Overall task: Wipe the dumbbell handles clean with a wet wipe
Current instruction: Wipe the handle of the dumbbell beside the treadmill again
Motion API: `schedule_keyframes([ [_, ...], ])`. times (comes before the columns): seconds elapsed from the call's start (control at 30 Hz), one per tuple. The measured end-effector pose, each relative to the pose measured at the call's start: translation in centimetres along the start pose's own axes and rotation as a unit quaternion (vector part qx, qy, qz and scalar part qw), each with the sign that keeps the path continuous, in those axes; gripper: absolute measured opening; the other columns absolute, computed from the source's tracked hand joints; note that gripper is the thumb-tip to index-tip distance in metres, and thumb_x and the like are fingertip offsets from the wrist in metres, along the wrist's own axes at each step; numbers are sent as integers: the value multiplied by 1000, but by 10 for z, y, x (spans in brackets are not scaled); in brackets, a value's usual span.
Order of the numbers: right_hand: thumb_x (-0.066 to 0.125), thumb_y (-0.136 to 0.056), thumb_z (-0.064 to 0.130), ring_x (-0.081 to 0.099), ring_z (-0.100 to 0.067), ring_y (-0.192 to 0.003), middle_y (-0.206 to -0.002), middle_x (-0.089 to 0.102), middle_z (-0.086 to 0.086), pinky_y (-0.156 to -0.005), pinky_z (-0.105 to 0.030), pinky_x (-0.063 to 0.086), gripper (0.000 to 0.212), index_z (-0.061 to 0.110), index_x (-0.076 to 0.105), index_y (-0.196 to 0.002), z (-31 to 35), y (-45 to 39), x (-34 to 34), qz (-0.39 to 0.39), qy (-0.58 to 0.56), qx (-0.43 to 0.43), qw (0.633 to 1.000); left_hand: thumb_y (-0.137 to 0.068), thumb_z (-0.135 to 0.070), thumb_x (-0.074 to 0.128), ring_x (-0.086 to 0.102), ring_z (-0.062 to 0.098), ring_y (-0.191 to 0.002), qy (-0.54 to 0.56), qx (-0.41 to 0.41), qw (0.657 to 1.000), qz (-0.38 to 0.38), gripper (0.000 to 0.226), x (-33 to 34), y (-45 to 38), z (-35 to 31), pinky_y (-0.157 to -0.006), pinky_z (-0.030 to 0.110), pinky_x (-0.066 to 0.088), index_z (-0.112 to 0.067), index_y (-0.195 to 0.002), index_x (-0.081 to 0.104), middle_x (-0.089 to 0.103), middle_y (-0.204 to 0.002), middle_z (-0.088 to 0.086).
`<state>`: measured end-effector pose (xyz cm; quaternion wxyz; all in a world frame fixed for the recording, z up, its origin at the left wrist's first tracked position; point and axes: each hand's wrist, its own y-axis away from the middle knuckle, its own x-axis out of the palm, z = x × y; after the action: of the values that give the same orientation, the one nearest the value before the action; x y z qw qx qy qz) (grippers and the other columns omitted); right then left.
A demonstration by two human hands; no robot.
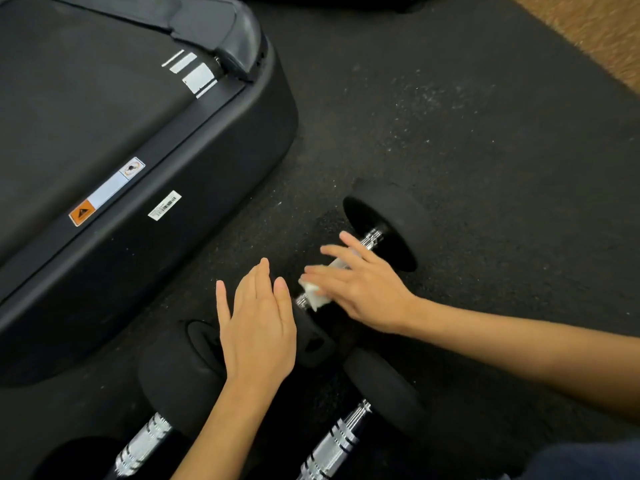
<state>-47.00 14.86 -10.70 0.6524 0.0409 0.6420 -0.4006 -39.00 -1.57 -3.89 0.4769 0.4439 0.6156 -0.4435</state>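
White wet wipe (313, 295); chrome handle (372, 238) (black-ringed)

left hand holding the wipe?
No. The wet wipe lies on the far dumbbell's handle under the right hand; the left hand is open and flat, empty.

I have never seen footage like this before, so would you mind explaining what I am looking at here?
This is one picture from a camera worn on a person's head, looking down at their own bare hands. The black speckled floor mat holds three dumbbells beside a treadmill. The right hand, fingers spread, presses a white wet wipe against the chrome handle of the far dumbbell. The left hand is flat and open over that dumbbell's near weight; contact is unclear. Two more dumbbells lie nearer the person.
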Motion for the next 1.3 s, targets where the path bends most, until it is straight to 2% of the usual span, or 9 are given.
schedule_keyframes([
  [0.1,39,-98,27,53,-28,-120,-105,72,2,-121,-38,4,36,14,72,-104,9,-15,-2,30,-10,49,998,-100,-43,8,45,11,-135,-2,2,1000,-4,65,1,1,-1,-124,40,5,-13,-145,44,55,-140,-2],
  [0.27,40,-100,30,50,-25,-124,-115,66,6,-120,-42,11,34,22,64,-121,12,3,-3,51,-10,9,999,-100,-42,10,47,12,-133,-13,12,1000,-2,63,-2,4,-2,-124,43,8,-13,-144,45,58,-136,-2],
  [0.37,39,-100,31,56,-20,-103,-81,68,6,-120,-40,12,35,21,70,-88,12,-20,-5,75,-9,70,995,-102,-41,12,50,11,-130,-38,23,999,-2,61,-1,6,-1,-124,43,8,-13,-143,45,59,-134,-3],
  [0.43,38,-100,31,56,-19,-91,-74,64,5,-118,-38,17,38,20,67,-79,24,-27,1,58,-42,67,995,-102,-40,12,51,11,-128,-45,30,999,-5,60,-2,4,0,-124,44,9,-12,-143,46,59,-132,-2],
  [0.63,35,-102,33,54,-20,-117,-106,66,9,-120,-41,8,34,23,66,-110,9,-2,0,60,1,11,998,-102,-41,10,50,12,-130,-49,33,998,-4,61,0,6,-1,-124,44,8,-12,-143,45,59,-134,-2],
  [0.73,40,-100,29,52,-23,-123,-110,67,5,-120,-41,11,31,19,66,-113,18,-3,8,33,-25,13,999,-101,-42,8,48,11,-132,-53,27,998,-4,63,0,4,0,-124,42,5,-13,-144,44,58,-136,-3],
  [0.83,52,-96,22,40,-23,-137,-134,59,0,-120,-40,16,34,17,62,-129,12,3,8,-3,-60,-18,998,-100,-44,6,46,10,-135,-50,23,999,-1,66,0,1,2,-124,42,3,-14,-146,43,56,-140,-2],
  [1.07,62,-87,-4,61,-24,-114,-126,65,-7,-98,-37,46,37,5,66,-122,0,25,-7,-86,-176,-5,981,-103,-43,24,30,26,-147,-58,128,990,-25,64,1,23,-3,-123,43,10,-1,-150,32,35,-157,14],
  [1.3,61,-81,-2,58,-22,-121,-125,66,-9,-118,-35,23,41,5,66,-122,17,7,7,-14,-148,-49,988,-105,-43,18,29,32,-146,-83,123,988,-42,66,11,24,0,-121,46,16,4,-149,31,33,-156,20],
])
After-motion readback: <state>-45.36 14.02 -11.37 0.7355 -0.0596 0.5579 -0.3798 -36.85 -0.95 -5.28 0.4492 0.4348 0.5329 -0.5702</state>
